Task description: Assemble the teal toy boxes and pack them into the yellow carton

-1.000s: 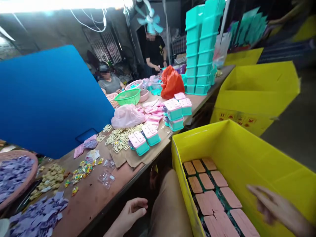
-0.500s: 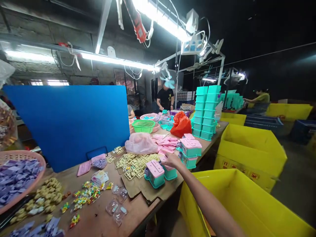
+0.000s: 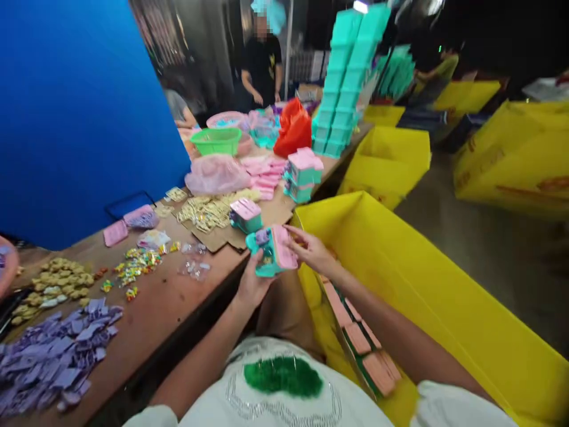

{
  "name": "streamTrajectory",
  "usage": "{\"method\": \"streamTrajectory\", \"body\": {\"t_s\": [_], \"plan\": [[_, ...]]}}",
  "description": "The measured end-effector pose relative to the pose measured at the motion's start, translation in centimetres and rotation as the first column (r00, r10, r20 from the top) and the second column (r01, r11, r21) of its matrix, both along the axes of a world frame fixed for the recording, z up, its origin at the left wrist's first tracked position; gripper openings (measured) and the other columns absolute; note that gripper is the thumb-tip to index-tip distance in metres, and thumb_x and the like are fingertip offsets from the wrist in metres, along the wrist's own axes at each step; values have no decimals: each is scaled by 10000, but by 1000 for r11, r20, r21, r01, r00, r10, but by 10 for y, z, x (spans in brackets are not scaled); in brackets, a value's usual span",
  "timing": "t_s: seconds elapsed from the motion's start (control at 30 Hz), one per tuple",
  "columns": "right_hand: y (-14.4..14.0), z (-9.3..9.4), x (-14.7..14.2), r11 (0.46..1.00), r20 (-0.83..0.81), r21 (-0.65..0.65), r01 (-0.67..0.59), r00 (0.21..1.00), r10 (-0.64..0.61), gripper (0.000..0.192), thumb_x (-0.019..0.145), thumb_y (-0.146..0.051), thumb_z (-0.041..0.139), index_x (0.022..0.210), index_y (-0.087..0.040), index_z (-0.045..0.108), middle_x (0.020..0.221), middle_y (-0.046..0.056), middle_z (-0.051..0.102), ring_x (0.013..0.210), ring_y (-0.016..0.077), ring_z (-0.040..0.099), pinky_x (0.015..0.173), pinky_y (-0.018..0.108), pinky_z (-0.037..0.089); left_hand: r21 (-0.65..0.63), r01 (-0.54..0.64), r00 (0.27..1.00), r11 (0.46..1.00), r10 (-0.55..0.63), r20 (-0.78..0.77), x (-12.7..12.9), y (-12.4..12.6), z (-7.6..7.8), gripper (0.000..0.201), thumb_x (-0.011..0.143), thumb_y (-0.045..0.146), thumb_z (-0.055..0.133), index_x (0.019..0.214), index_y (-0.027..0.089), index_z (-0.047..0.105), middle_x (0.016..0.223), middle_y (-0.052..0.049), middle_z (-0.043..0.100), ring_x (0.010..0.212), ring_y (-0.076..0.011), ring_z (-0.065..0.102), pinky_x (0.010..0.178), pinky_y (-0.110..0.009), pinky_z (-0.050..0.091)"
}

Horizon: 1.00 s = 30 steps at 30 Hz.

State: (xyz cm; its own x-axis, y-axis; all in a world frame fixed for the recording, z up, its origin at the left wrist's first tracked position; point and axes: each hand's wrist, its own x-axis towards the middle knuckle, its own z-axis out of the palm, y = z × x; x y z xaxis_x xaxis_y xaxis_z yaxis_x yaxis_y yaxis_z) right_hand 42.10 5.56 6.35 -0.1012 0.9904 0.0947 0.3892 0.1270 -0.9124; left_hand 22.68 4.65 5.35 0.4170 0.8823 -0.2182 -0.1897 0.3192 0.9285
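Both hands on one box [image 3: 272, 258], teal body with pink lid, held up in front of the person, just off the near edge of the table [image 3: 146, 323] and left of the yellow bin [image 3: 427, 296]. Left hand [image 3: 254, 283]: fingers grasping the teal body from the near left, thumb across the front. Right hand [image 3: 315, 251]: fingers on the pink lid from the right; can't tell how firmly they grip. Box is tilted, purple bit showing at its far left.

On the table just beyond: a second pink-lidded box [image 3: 246, 215], cream frames [image 3: 208, 214] to its left, a stack of similar boxes [image 3: 304, 175] farther right. Purple pieces [image 3: 57, 367] near left; small colorful packets [image 3: 138, 264] between those and the frames. Flat pink-topped blocks [image 3: 358, 338] sit inside the bin.
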Motion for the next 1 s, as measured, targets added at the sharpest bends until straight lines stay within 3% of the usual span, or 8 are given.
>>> {"method": "streamTrajectory", "body": {"t_s": [0.17,0.27,0.4,0.47,0.53,0.6,0.7,1.0], "plan": [[-55,13,46,907,487,266,-327,857,167,846,878,-396,797,1653,-350,460,1746,71,380,1624,373,340,1289,644,315,-386,118,990,915,-78,118,11,-6,-6,464,1084,456,416,1141,146,756,1053,-70,848,1122,-304,789,866,-425,619],[-66,14,86,901,665,191,-390,727,174,757,887,-277,781,1598,-304,522,1672,97,477,1563,367,422,1269,640,283,-449,273,961,851,-223,160,26,-11,-2,574,1090,586,376,1231,157,729,1126,-51,840,1236,-329,745,931,-461,614],[-64,-32,202,984,667,-167,-64,728,160,680,880,-447,805,1424,-82,622,1349,89,658,1263,272,633,1102,419,450,-365,349,937,863,-318,146,33,2,-11,692,946,744,594,1327,178,705,1312,-134,791,1310,-381,708,1183,-610,490],[-78,-75,262,888,651,-436,146,732,200,542,907,-462,772,1209,-19,692,1169,40,697,1111,191,667,994,301,468,-295,284,958,912,-280,56,29,13,-20,700,817,689,793,1322,211,715,1361,-154,768,1310,-384,708,1249,-665,406],[-100,-121,299,696,656,-610,380,734,174,502,1005,-474,599,1020,21,681,1070,8,693,1007,105,656,894,220,449,-271,234,969,934,-247,-17,24,22,-25,698,734,660,875,1276,240,743,1365,-149,765,1329,-386,694,1279,-681,363],[-126,-163,308,561,664,-671,485,730,163,459,1021,-429,578,928,13,663,1025,10,704,946,75,637,849,203,444,-273,208,970,939,-235,-68,20,26,-27,682,692,653,904,1229,253,770,1346,-138,773,1358,-394,670,1292,-668,362],[-163,-208,292,485,671,-700,524,715,195,298,850,-259,828,983,-27,695,1045,63,728,992,152,632,900,278,485,-278,150,968,949,-198,-155,14,29,-26,662,649,642,930,1172,257,799,1296,-124,793,1390,-409,639,1307,-645,368],[-241,-279,257,463,707,-679,570,678,200,454,897,-105,685,1347,-146,646,1480,253,522,1346,372,454,1060,556,478,-339,-32,925,940,-100,-365,-15,34,-42,484,759,656,833,1117,331,803,1277,-43,808,1448,-406,588,1359,-682,254]]}}
